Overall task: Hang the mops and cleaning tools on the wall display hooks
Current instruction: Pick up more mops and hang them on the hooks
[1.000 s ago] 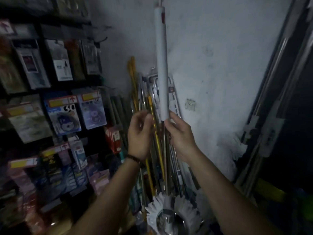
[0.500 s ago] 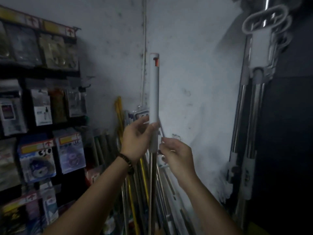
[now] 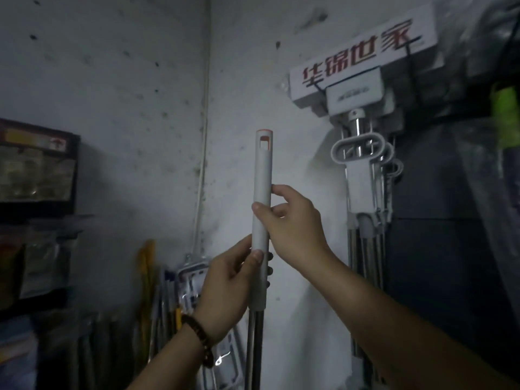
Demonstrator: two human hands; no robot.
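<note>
- White plastic sleeve of the mop handle (image 3: 263, 192) stands upright in mid-air at the centre of the view. It has a rectangular hanging slot (image 3: 264, 142) with an orange rim at its top end.
- Below the sleeve, the handle runs on as a bare metal pole (image 3: 253, 350) that leaves the bottom of the view; the mop head cannot be seen.
- The left hand (image 3: 228, 288) is wrapped round the lower part of the sleeve, with its thumb lying up the front.
- The right hand (image 3: 292, 220) holds the sleeve higher up, thumb across the front and forefinger touching the sleeve's right side.
- A dark beaded bracelet (image 3: 202, 342) sits on the left wrist, left of the pole.
- Up and to the right of the handle, a white display rack (image 3: 363, 60) with red Chinese lettering is fixed to the wall (image 3: 126, 108).
- Several mops (image 3: 360, 181) with loop-shaped tops hang from the rack, their poles pointing down, well apart from the held handle.
- Just left of the handle, a thin cable (image 3: 204, 122) runs down the wall corner.
- Lower left of the handle, yellow and metal tool poles (image 3: 146, 271) lean in the corner.
- Far left of the handle, dark shelves (image 3: 36, 170) carry packaged goods too dim to read.
</note>
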